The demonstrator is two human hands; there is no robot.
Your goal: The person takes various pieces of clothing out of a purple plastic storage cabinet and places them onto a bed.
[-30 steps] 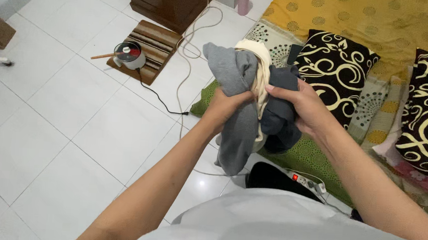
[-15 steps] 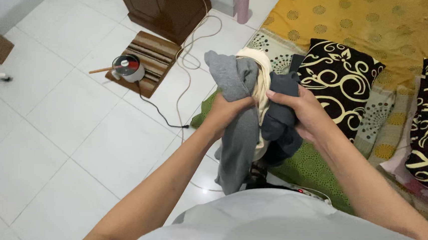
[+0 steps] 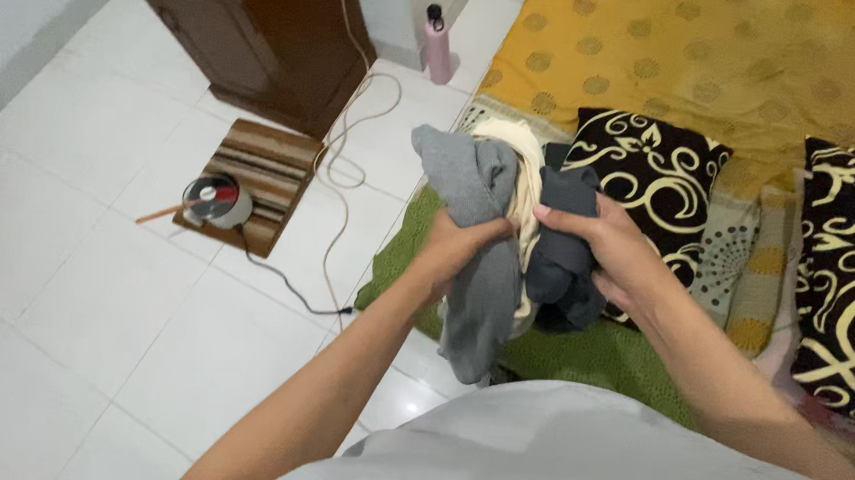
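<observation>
A white tiled floor [image 3: 93, 287] fills the left of the room; a yellow patterned sheet [image 3: 721, 60] with black pillows [image 3: 653, 176] spreads on the right, and a green mat [image 3: 600, 352] lies below them. A dark wooden cabinet [image 3: 252, 27] stands at the top, with a striped rug [image 3: 252, 173] and a small pot [image 3: 211, 202] before it. Both forearms reach forward. The left hand [image 3: 457, 247] grips grey cloth; the right hand [image 3: 617, 253] clutches dark cloth. This bundle of clothes [image 3: 503, 235] hangs in the air above the mat's edge.

Even, soft indoor light; mild blur.
</observation>
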